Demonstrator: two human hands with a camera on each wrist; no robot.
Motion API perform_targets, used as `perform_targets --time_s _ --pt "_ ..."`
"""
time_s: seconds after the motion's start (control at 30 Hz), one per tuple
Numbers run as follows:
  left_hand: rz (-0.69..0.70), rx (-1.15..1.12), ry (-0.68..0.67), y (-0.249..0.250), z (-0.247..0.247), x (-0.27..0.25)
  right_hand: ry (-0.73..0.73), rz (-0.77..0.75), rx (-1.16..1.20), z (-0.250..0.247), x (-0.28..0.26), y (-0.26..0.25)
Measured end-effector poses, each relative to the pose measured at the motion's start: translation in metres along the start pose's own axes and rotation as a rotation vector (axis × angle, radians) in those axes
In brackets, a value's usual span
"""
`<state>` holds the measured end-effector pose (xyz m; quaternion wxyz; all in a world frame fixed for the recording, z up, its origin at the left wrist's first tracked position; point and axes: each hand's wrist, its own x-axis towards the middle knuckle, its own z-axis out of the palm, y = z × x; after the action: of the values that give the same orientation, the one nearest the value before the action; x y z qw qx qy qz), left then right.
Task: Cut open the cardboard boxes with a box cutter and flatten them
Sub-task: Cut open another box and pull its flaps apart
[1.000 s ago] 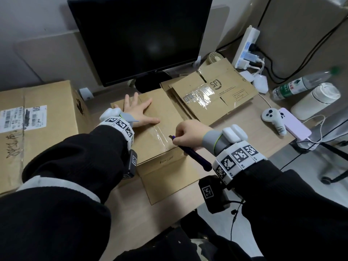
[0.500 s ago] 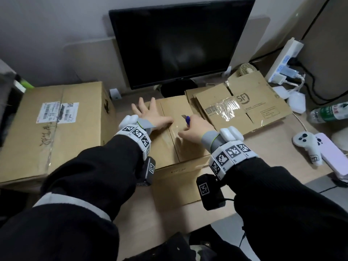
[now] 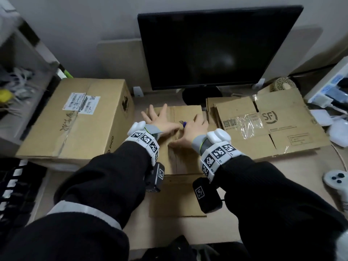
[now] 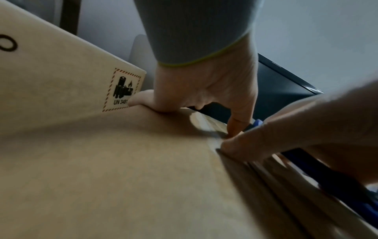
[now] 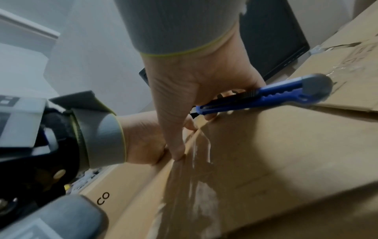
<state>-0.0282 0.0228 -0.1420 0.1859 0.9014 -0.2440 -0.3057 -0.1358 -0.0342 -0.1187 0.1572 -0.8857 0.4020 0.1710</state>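
Observation:
A small taped cardboard box (image 3: 188, 159) stands on the desk in front of the monitor. My left hand (image 3: 160, 122) lies flat on its top with fingers spread, pressing down (image 4: 204, 97). My right hand (image 3: 192, 129) grips a blue box cutter (image 5: 266, 95) whose short blade (image 3: 181, 122) sits at the taped centre seam (image 5: 196, 161), close to my left thumb. My right thumb lies along that seam. One flap (image 3: 177, 198) of the box lies open toward me on the desk.
A large sealed box (image 3: 75, 119) stands right against the small one's left side. Flattened boxes (image 3: 263, 125) lie to the right. A monitor (image 3: 212, 48) stands behind, a power strip (image 3: 333, 81) and a white controller (image 3: 337, 181) at the right edge.
My right hand has carried the cutter from the near end of the seam to its far part, beside my left thumb. My left hand has stayed flat on the box.

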Motion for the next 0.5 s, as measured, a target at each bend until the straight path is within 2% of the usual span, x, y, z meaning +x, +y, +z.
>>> perform_targets --time_s 0.2,0.5 --pt "0.058 0.077 -0.054 -0.001 0.001 -0.003 -0.019 -0.073 -0.082 -0.001 0.001 0.014" --pt "-0.017 0.079 -0.061 0.003 0.002 0.003 -0.008 -0.167 -0.066 0.001 0.002 0.029"
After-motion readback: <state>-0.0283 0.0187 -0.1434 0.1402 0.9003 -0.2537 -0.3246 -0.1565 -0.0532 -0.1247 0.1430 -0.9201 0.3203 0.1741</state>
